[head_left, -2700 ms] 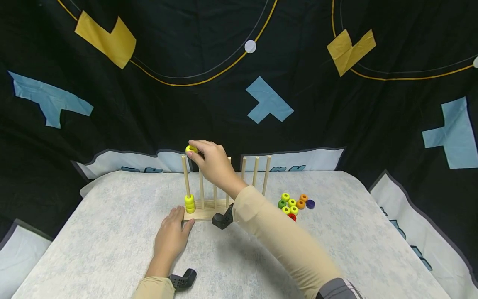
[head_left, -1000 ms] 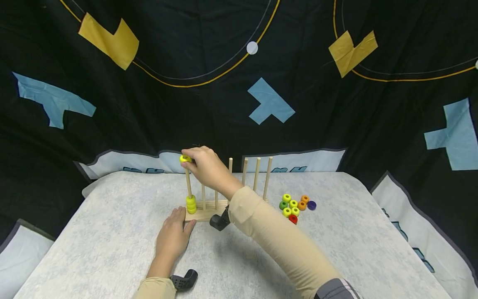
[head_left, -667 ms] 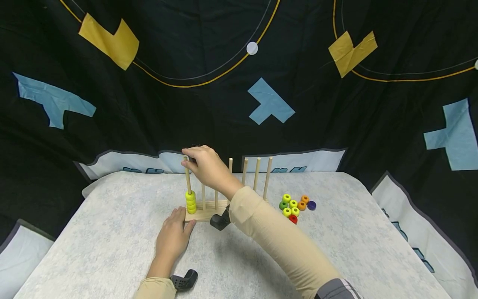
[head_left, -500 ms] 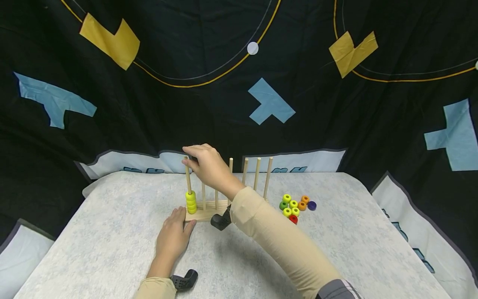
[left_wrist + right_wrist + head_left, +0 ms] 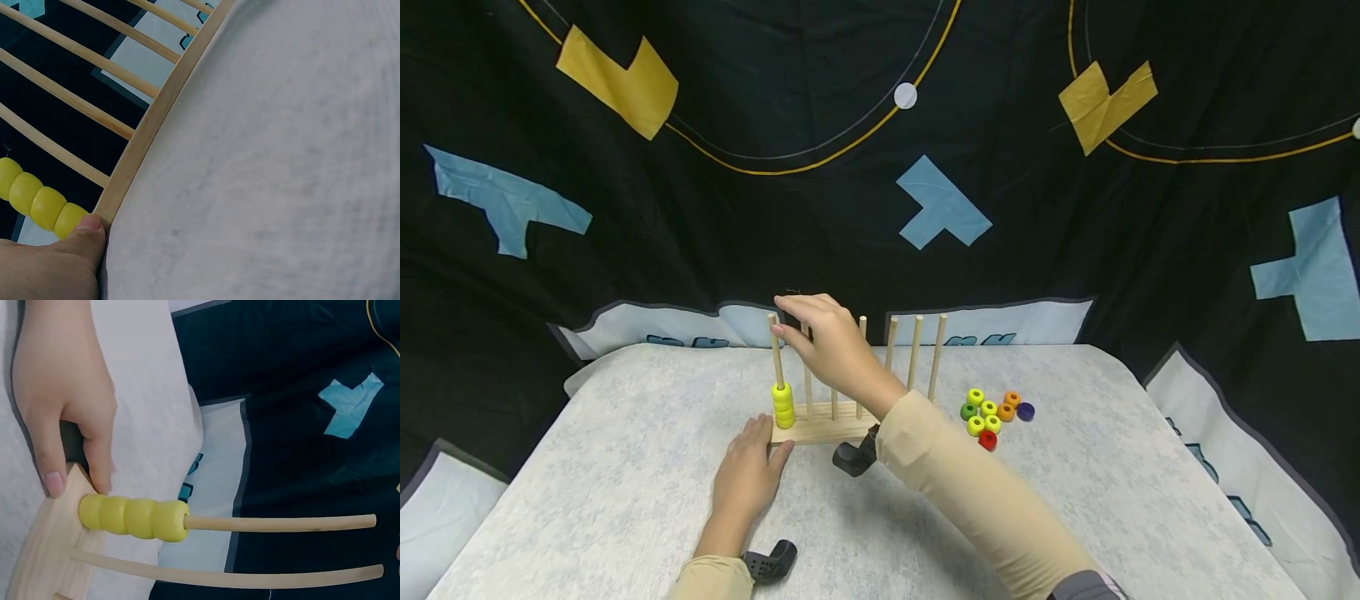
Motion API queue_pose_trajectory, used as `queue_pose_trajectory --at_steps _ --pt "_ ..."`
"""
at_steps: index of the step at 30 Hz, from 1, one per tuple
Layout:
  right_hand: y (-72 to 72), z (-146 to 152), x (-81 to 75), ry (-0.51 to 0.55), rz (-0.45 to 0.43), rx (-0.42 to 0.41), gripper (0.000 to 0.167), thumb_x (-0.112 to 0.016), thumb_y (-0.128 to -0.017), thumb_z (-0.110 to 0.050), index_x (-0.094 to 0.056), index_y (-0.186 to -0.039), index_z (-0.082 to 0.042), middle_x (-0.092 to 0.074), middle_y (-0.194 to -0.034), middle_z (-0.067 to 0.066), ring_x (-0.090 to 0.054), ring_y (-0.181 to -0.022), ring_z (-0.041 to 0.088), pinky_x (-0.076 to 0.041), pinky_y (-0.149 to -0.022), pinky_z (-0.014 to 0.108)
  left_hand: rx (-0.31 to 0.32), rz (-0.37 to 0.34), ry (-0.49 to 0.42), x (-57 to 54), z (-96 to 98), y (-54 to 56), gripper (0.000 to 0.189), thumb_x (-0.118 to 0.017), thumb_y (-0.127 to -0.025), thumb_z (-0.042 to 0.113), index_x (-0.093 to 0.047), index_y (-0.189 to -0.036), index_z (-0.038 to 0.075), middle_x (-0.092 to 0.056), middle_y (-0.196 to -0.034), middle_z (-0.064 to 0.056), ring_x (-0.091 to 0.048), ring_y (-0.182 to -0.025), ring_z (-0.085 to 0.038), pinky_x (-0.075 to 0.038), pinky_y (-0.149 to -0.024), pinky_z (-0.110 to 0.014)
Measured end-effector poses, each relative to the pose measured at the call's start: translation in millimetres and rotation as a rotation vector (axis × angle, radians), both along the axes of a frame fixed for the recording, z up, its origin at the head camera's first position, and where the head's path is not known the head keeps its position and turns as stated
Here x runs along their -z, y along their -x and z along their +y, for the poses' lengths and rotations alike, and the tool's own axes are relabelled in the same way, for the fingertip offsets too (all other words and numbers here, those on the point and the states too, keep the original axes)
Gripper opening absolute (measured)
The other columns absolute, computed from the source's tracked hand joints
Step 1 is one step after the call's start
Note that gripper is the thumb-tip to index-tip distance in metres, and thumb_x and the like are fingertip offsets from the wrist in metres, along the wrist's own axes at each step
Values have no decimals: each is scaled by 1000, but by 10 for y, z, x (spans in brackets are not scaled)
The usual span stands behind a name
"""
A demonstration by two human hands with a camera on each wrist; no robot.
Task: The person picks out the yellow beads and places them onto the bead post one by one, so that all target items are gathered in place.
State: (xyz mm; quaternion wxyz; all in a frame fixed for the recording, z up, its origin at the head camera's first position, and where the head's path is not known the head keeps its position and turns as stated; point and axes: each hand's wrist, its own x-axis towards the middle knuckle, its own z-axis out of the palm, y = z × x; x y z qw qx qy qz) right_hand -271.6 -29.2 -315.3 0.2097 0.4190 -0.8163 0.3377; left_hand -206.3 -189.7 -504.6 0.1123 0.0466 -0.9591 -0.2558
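Bench [image 5: 625, 483] stretches from its left edge to the left hand [image 5: 747, 477], thumb and fingers apart, touching the rack [image 5: 820, 430]. Four yellow beads [image 5: 783, 407] circle the leftmost peg [image 5: 777, 363]; beside its tip hangs the right hand [image 5: 832, 343], fingers parted. Loose beads [image 5: 989, 412] lie farther right, well inside the edge.

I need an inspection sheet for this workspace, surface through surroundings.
Surface: pale mottled table.
Job's things: wooden rack with upright pegs; four yellow beads stacked on its leftmost peg; loose beads in mixed colours right of the rack.
Clutter: nothing seen.
Hands: left hand touches the rack's left end; right hand beside the leftmost peg's top, holding nothing; black devices on both wrists.
Cables: nothing seen.
Surroundings: black curtain behind, with yellow and blue patches.
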Motion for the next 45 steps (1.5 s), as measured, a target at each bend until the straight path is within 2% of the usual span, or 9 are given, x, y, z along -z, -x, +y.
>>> queue_pose_trajectory --at_steps 9,15,22,27,36,45 --pt "-95 140 165 47 8 -50 44 -70 -94 -18 -61 -135 -4 -65 -135 6 -59 -124 18 -52 -99 17 -6 6 0 -18 16 -10 65 -56 -101 34 -37 -150 -4 -38 -155 -25 -31 -147 -42 -25 -121 -59" --pt "-149 244 262 30 6 -61 43 -70 -94 -20 -62 -134 -7 -66 -134 5 -60 -124 17 -51 -104 22 -8 2 4 -15 11 -2 65 -57 -101 34 -37 -150 -4 -38 -155 -24 -30 -147 -42 -25 -121 -59" --pt "-245 352 353 1 -29 -84 44 -70 -94 -21 -61 -136 -9 -65 -135 4 -60 -122 15 -53 -100 23 -15 -14 2 -16 11 0 65 -56 -101 35 -36 -151 -3 -36 -157 -24 -29 -148 -42 -24 -121 -60" --pt "-285 421 447 -20 -44 -107 43 -71 -93 -20 -63 -133 -6 -67 -132 6 -61 -124 18 -53 -103 28 -13 -18 8 -16 16 -5 65 -55 -102 35 -36 -151 -3 -35 -157 -23 -28 -148 -41 -24 -122 -59" --pt "-288 561 607 -112 -168 -110 43 -69 -94 -25 -63 -134 -10 -65 -136 3 -59 -128 18 -50 -109 33 -4 -15 22 -23 20 -4 66 -55 -102 35 -35 -150 -5 -36 -156 -24 -29 -149 -41 -21 -124 -56" --pt "-261 727 794 -189 -236 -106 43 -70 -93 -28 -64 -133 -14 -66 -134 1 -59 -128 18 -50 -109 35 -3 -15 37 -20 21 -2 66 -54 -102 35 -35 -150 -6 -35 -156 -24 -28 -149 -41 -21 -124 -55"
